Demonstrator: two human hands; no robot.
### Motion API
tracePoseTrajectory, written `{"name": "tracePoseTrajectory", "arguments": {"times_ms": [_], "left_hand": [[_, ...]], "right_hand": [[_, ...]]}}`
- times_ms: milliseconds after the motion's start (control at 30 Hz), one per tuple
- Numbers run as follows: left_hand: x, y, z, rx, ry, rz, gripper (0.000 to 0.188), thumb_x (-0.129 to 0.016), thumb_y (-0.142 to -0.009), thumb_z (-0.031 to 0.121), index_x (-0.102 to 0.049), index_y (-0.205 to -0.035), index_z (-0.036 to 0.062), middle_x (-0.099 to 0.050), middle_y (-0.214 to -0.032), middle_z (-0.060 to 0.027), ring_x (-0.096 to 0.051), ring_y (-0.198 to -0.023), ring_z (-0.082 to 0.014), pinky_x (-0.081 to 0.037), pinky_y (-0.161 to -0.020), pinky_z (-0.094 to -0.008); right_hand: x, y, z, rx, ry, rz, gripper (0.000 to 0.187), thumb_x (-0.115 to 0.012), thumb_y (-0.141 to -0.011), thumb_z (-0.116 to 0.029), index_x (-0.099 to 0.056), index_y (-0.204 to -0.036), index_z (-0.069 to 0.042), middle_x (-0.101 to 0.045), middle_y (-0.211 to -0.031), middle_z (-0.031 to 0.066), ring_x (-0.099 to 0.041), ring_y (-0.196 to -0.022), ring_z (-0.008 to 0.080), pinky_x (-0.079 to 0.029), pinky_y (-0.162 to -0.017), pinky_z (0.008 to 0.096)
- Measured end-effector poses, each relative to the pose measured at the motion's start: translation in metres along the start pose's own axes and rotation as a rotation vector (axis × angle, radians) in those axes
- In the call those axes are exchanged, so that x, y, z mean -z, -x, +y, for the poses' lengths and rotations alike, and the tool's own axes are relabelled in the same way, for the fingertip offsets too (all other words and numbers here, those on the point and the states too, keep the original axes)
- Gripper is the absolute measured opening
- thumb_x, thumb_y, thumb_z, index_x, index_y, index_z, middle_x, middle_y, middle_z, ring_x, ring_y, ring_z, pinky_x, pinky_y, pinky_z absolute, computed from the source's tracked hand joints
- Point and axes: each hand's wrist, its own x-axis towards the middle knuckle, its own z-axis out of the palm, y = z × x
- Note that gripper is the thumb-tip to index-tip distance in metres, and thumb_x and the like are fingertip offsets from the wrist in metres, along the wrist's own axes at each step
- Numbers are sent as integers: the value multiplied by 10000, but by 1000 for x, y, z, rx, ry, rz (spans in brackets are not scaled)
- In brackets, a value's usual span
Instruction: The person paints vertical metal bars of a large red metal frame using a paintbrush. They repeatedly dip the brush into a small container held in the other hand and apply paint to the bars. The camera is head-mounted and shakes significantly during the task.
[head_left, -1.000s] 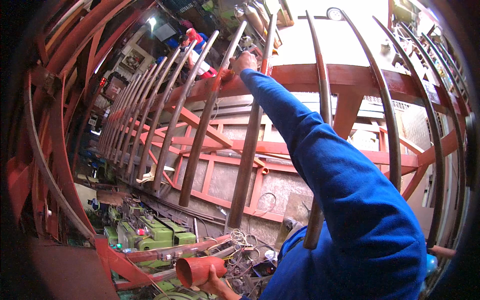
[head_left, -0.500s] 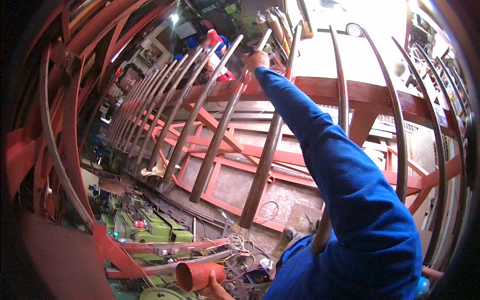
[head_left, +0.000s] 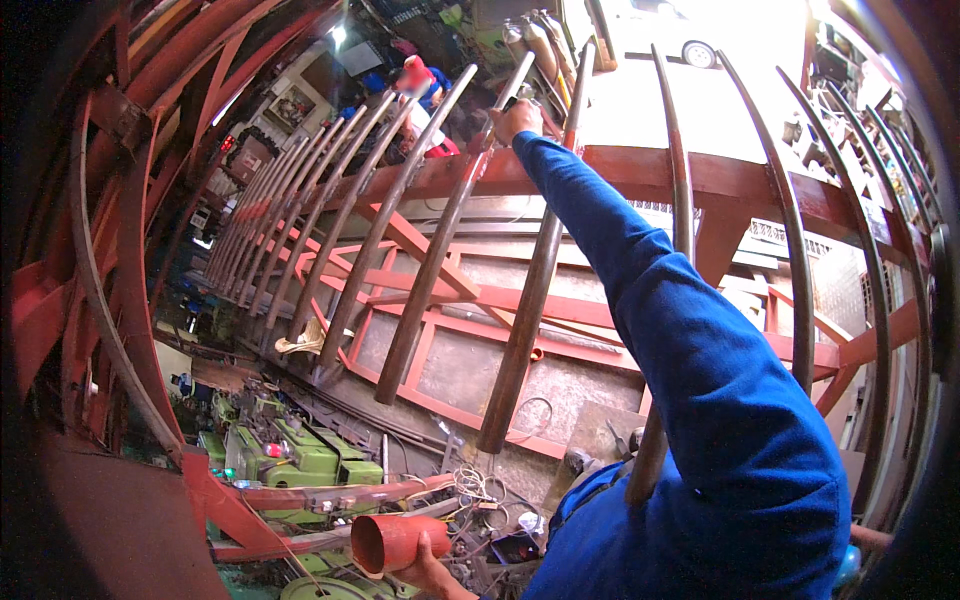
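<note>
In my left hand (head_left: 432, 568), low in the view, is a red cylindrical container (head_left: 398, 543) lying tilted, its open mouth turned left. The fingers wrap its side; what is inside cannot be made out. My right arm, in a blue sleeve, stretches far forward over a row of metal pipes. Up at the far end, my right hand (head_left: 518, 120) is closed beside one brown pipe (head_left: 440, 245), just above the red beam. Whatever it grips is dark and mostly hidden. Patches of red coating mark that pipe near the beam.
A long red beam (head_left: 620, 172) crosses under the slanting pipes, with red framework below. Green machinery (head_left: 300, 455) and tangled cables (head_left: 482, 492) lie at lower left. Another person (head_left: 425, 105) is beyond the pipes, near gas cylinders (head_left: 530, 42). Curved red steel stands left.
The view has shifted slightly. My right hand sits a little to the right along the pipe. The container in my left hand stays nearly in place. The other person's head shows higher.
</note>
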Motion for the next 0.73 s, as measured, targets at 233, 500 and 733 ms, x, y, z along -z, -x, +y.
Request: {"name": "tracePoseTrajectory", "arguments": {"times_ms": [233,500,733], "left_hand": [[-10,3,34,72,269,12,814,-813,-601,124,-410,-1290,-37,-564,-1200,-204,-600,-1028,-334,-483,-904,-438],[-7,-1,5,114,222,65,829,-837,-608,204,-414,-1272,-58,-560,-1212,-212,-599,-1035,-334,-482,-901,-433],[-3,3,-14,52,252,124,901,-834,-646,256,-341,-1345,-29,-520,-1269,-224,-577,-1084,-335,-479,-923,-442]], "right_hand": [[11,18,7,19,53,-51,451,-718,-728,-387,-677,-969,-8,-663,-990,229,-653,-958,331,-523,-834,397],[-4,8,-33,204,181,-11,361,-680,-743,-372,-704,-833,-23,-679,-890,211,-669,-878,346,-543,-778,418],[-25,6,-34,194,135,-38,376,-671,-705,-374,-714,-878,-43,-682,-958,197,-667,-905,344,-533,-808,414]]}}
